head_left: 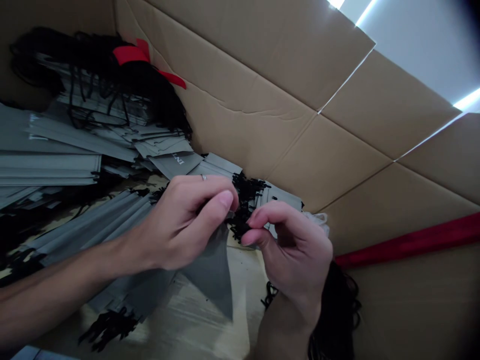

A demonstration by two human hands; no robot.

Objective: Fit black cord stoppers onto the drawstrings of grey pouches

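Observation:
My left hand [200,220], with a ring on one finger, is closed in a pinch at the upper edge of a flat grey bag [213,275]. The bag hangs below that hand, its pointed corner downward. Just to the right, my right hand [288,245] has its thumb and index finger pinched close together. Something dark shows between those fingertips, apparently black cord, but black cord ends [247,195] behind blur with it. A small gap separates the two hands.
Stacks of grey bags [48,167] with black cords lie at left. A bundle of black cords [150,85] tied with a red strip [131,54] rests on top. Cardboard walls [240,90] rise behind. A dark red band [408,240] and more black cords [333,310] are at right.

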